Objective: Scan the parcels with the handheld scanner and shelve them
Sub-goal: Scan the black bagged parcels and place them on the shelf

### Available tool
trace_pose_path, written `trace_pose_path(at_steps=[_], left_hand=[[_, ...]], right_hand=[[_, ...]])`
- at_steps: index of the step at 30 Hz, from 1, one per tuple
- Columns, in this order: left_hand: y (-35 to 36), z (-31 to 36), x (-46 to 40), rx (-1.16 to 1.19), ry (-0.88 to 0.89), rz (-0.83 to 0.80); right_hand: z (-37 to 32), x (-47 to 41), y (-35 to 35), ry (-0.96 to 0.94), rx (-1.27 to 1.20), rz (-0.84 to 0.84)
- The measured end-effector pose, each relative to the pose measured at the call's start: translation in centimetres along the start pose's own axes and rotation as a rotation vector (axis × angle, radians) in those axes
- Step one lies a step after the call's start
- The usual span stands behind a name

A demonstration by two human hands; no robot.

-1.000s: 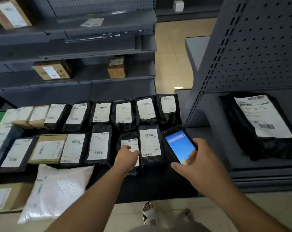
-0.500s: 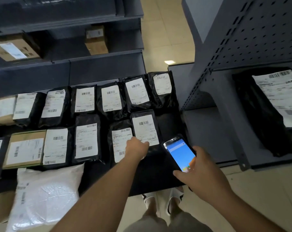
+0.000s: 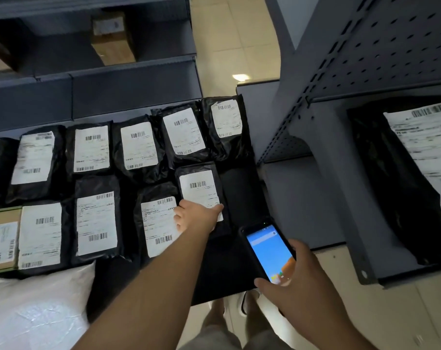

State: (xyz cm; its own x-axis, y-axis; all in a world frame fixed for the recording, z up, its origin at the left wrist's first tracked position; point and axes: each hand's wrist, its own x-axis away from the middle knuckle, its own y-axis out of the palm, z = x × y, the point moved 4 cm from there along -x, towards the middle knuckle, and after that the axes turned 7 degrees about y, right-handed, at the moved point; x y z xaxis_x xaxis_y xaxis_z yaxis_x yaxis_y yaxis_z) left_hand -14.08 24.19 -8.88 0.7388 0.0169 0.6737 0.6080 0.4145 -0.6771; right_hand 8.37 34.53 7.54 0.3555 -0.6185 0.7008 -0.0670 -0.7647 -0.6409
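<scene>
**Left hand on a black parcel, scanner held in the right**

I am looking down at a dark tabletop point(image 3: 239, 188) where black mailer parcels are lying in two rows, white labels facing up. My left hand point(image 3: 196, 218) is reaching forward and taking hold of the near-row parcel point(image 3: 199, 188) at the right end; the thumb is lying across the lower edge of its label and the fingers point(image 3: 179, 218) are curling at its left side, touching the neighbouring parcel point(image 3: 158, 223). I cannot tell how far under the parcel they are reaching.

My right hand point(image 3: 302, 281) is holding the handheld scanner point(image 3: 267, 251) just beside the tabletop's right edge, fingers wrapping its body and the thumb pressing the lower part of its lit blue screen.

A large black parcel point(image 3: 391, 178) is lying on the grey shelf point(image 3: 340, 198) to the right. A white poly bag point(image 3: 37, 311) is sitting at the near left, a cardboard box point(image 3: 2, 238) beside the near row, and a brown box point(image 3: 113, 39) on the far shelving.
</scene>
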Motion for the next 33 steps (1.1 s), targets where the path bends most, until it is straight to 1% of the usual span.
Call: trace_pose_path(at_steps=[6, 10, 15, 17, 19, 21, 26, 30, 33], left_hand=[[1.1, 1.2, 0.5, 0.034, 0.004, 0.044], [1.8, 1.5, 0.5, 0.133, -0.007, -0.011], [1.9, 0.8, 0.9, 0.175, 0.008, -0.056], [1.8, 0.2, 1.2, 0.246, 0.024, -0.075], [1.5, -0.3, 1.5, 0.377, 0.024, -0.102], [0.8, -0.7, 2.1, 0.452, 0.013, -0.141], [-1.5, -2.0, 3.8, 0.461, 0.011, -0.233], [-3.6, -3.7, 4.6, 0.559, 0.078, -0.227], [-6.2, -5.0, 5.5, 0.613, 0.15, -0.191]], right_hand=[[1.2, -0.3, 0.1, 0.059, -0.046, -0.011], [2.0, -0.4, 0.0, 0.08, -0.029, -0.009], [2.6, -0.2, 0.0, 0.095, -0.049, -0.002], [2.7, 0.3, 0.0, 0.086, -0.063, 0.007], [2.7, 0.7, 0.1, 0.067, -0.061, 0.011], [2.3, 1.3, 0.1, 0.05, -0.067, 0.017], [1.0, 2.8, 0.1, 0.026, -0.065, 0.013], [-0.4, 4.3, 0.2, -0.026, -0.065, 0.005], [-2.1, 5.6, 0.1, -0.075, -0.053, -0.007]])
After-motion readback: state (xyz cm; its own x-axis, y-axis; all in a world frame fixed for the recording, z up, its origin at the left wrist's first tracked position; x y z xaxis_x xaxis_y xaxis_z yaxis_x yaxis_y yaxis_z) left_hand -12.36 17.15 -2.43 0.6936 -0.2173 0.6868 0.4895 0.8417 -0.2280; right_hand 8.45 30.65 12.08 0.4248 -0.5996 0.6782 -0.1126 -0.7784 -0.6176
